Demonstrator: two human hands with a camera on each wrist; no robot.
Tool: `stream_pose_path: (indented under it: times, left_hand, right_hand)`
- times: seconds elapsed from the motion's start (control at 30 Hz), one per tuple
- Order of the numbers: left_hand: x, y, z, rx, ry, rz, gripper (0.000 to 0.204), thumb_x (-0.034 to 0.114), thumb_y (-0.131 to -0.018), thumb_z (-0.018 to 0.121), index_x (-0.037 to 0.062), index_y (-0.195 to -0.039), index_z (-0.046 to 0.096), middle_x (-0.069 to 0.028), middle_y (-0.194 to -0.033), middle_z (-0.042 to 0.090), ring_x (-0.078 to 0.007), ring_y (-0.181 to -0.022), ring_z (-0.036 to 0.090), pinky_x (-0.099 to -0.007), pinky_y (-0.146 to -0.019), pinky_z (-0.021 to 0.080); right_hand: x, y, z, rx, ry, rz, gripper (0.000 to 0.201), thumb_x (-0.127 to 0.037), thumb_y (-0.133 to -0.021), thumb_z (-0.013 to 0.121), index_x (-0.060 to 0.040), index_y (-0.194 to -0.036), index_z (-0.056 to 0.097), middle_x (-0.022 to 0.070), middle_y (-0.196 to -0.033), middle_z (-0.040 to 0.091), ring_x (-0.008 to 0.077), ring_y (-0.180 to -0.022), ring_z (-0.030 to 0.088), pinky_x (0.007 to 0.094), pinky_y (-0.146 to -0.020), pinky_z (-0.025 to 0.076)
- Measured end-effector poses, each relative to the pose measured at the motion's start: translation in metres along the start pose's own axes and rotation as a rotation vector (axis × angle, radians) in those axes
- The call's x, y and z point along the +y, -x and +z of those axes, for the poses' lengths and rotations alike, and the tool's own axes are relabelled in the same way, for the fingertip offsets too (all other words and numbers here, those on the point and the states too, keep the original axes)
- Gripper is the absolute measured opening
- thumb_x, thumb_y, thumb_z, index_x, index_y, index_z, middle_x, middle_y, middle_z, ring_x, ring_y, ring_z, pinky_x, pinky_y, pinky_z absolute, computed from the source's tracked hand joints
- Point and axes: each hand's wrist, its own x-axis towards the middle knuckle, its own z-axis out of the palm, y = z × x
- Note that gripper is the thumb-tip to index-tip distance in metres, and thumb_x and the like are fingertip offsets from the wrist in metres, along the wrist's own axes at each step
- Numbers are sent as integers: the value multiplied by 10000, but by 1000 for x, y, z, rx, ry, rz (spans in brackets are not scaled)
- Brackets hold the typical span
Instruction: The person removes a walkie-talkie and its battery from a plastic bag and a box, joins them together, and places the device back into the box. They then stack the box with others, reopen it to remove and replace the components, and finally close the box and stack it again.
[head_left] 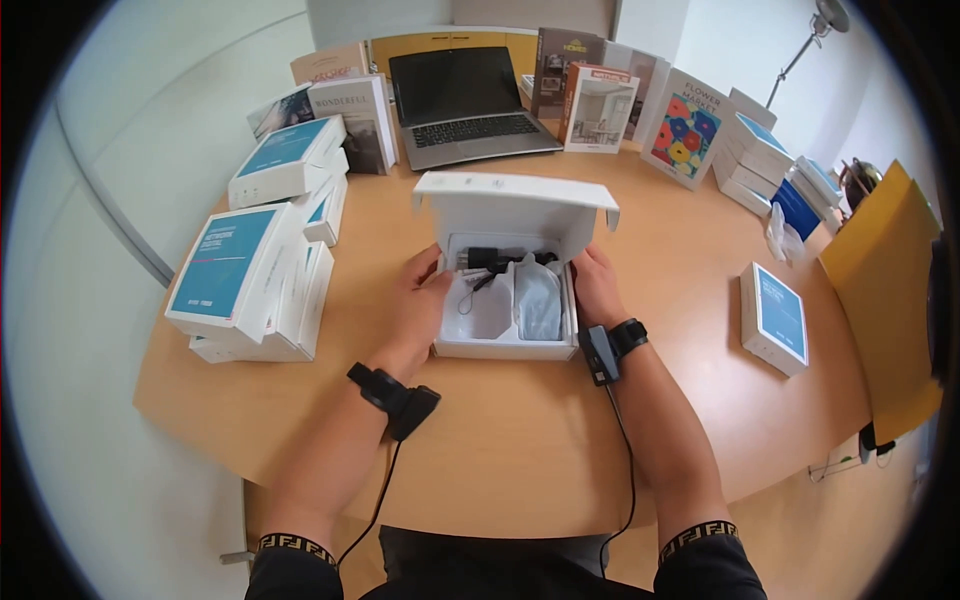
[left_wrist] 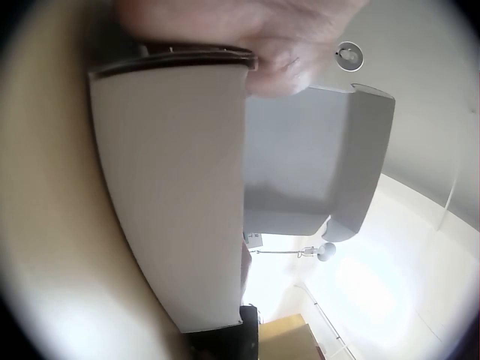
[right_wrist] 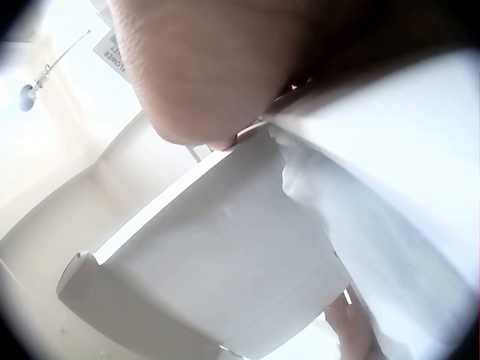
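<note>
A white cardboard box (head_left: 505, 351) stands on the table in front of the person, its lid (head_left: 515, 205) raised at the back. Inside, a black plug with a cable (head_left: 485, 258) lies along the rear. A translucent plastic bag (head_left: 540, 300) fills the right compartment, and the moulded compartment on the left holds nothing. My left hand (head_left: 418, 300) grips the box's left side near the rear corner. On the opposite side my right hand (head_left: 597, 285) holds the right wall. In the left wrist view the box's outer wall (left_wrist: 172, 195) hides most of the left fingers.
Stacked white-and-blue boxes (head_left: 225, 262) stand at the left, and more boxes (head_left: 757, 150) at the back right. One small box (head_left: 774, 318) lies on the right. Behind are an open laptop (head_left: 470, 125) and upright books (head_left: 598, 108). A yellow panel (head_left: 880, 290) borders the right edge.
</note>
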Motion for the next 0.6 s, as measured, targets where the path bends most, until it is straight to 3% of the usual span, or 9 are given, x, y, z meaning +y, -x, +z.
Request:
stream_pose_path:
  times: [0.03, 0.07, 0.1, 0.17, 0.23, 0.37, 0.43, 0.5, 0.6]
  left_hand:
    - [-4, -1, 0, 33, -14, -29, 422, 114, -989, 591, -29, -1384, 543, -102, -1264, 644, -186, -1140, 604, -291, -996, 450]
    - [4, 4, 3, 26, -14, -38, 422, 114, -989, 591, -29, -1384, 543, -102, -1264, 644, -186, -1140, 604, -291, -996, 450]
    - [14, 9, 4, 53, -54, -52, 379, 129, -988, 594, -34, -1330, 585, -94, -1203, 667, -173, -1087, 615, -290, -955, 465]
    - [18, 12, 5, 74, -101, -69, 344, 143, -986, 597, -39, -1277, 628, -86, -1141, 691, -160, -1033, 626, -289, -914, 480]
    - [14, 11, 3, 123, -36, -81, 309, 159, -983, 593, -40, -1206, 673, -72, -1045, 714, -144, -986, 632, -293, -864, 499]
    - [12, 19, -1, 98, 31, -12, 299, 134, -985, 579, -54, -1198, 674, -79, -1043, 714, -144, -949, 639, -278, -838, 507]
    - [8, 18, -7, -45, 101, 147, 298, 126, -996, 554, -76, -1176, 679, -91, -1035, 719, -147, -920, 654, -264, -809, 516]
    - [12, 18, -9, -99, 100, 179, 300, 129, -1002, 545, -77, -1170, 683, -100, -1037, 720, -147, -914, 659, -258, -802, 519]
    - [15, 15, -7, -136, 97, 164, 317, 141, -1014, 520, -81, -1172, 683, -110, -1052, 720, -154, -922, 670, -258, -801, 525]
  right_hand:
    - [-2, 1, 0, 10, 57, -5, 400, -289, -1086, 480, 24, -1308, 593, 67, -1200, 644, 143, -1115, 570, 280, -984, 450]
    - [20, -13, -10, -64, 312, -351, 379, -274, -1085, 484, 11, -1309, 595, 75, -1196, 648, 144, -1088, 583, 288, -967, 466]
    - [40, -24, -22, -110, -71, -115, 343, -255, -1082, 493, -8, -1292, 604, 65, -1146, 655, 133, -1015, 601, 282, -902, 494]
    - [33, -22, -20, -106, -186, -29, 312, -250, -1078, 504, -21, -1258, 616, 46, -1088, 655, 120, -976, 610, 268, -853, 506]
    - [30, -20, -17, -78, -148, -27, 303, -252, -1077, 510, -25, -1243, 620, 36, -1063, 653, 112, -957, 609, 260, -833, 508]
    - [26, -17, -18, -89, -33, -80, 302, -269, -1074, 522, -30, -1225, 627, 23, -1023, 653, 99, -924, 609, 251, -808, 509]
    - [22, -18, -17, -82, -96, -44, 293, -251, -1071, 523, -20, -1217, 630, 23, -1021, 661, 106, -915, 622, 246, -789, 511]
    - [16, -18, -16, -16, -157, 71, 292, -229, -1061, 529, 2, -1208, 631, 48, -1027, 669, 133, -926, 636, 260, -797, 515]
    - [23, -21, -21, -123, -410, 62, 351, -259, -1058, 514, 40, -1208, 621, 104, -1066, 674, 198, -979, 645, 317, -873, 513]
